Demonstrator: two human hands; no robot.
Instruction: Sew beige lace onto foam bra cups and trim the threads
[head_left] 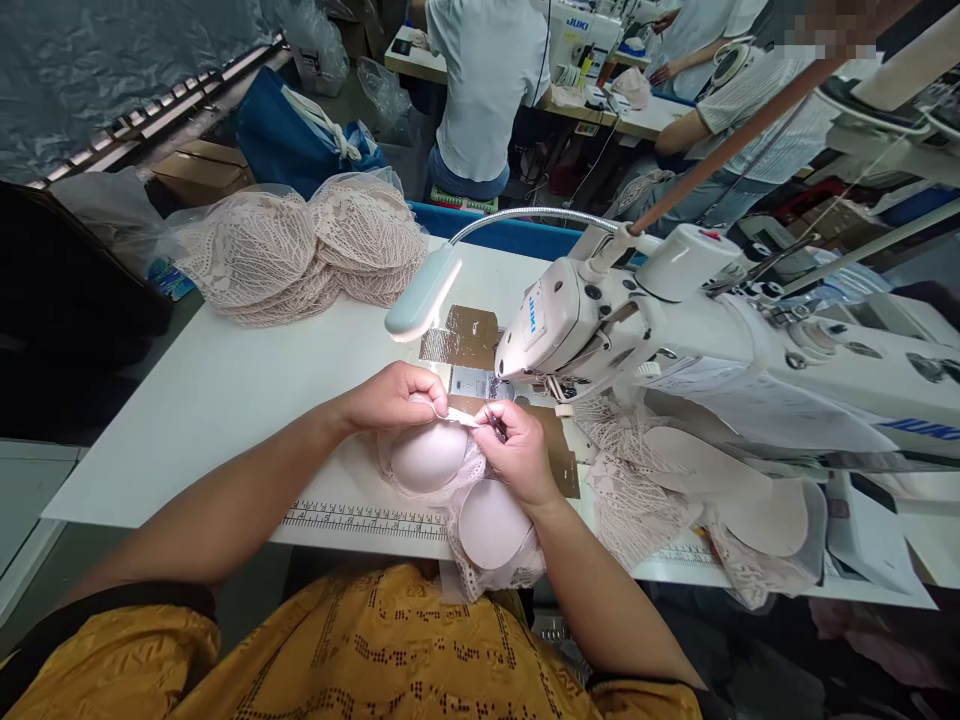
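Observation:
A pale pink lace bra point(457, 490) with two padded cups lies at the near edge of the white sewing table point(225, 400). My left hand point(394, 395) is closed, pinching the top edge of the upper cup. My right hand point(517, 450) is closed too, pinching the same edge and a small white strip point(461, 417) between the two hands. Both hands sit just in front of the needle area of the white sewing machine point(675, 330).
A stack of pink lace bras point(307, 250) lies at the far left of the table. More lace pieces and cups point(705, 490) lie under the machine arm on the right. A gooseneck lamp point(424, 295) hangs over the table. Other people sit at machines behind.

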